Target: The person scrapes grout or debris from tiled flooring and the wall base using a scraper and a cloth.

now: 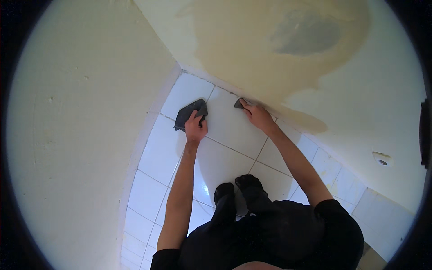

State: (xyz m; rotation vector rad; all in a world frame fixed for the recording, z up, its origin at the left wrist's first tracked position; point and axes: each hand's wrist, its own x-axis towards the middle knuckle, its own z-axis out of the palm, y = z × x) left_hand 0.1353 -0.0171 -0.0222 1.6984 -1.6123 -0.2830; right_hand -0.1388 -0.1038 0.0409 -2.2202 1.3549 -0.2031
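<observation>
My left hand (196, 129) has its fingers bent over a dark grey folded sheet (183, 116) at the floor near the corner. Whether the sheet is cloth or something stiffer, I cannot tell. Further right, my right hand (260, 118) grips a small dark grey flat piece (238, 104) with a pointed shape. It is low down, close to where the white tile floor (234, 128) meets the right wall (216, 54). My right fingers are closed round one end of it, partly hiding it.
A cream wall (90, 112) rises on the left and meets the right wall in a corner. The right wall bears a wide tan stain (234, 45) and a grey patch (310, 32). A small white fitting (382, 159) sits low on it. My dark-covered feet (236, 186) are on the tiles.
</observation>
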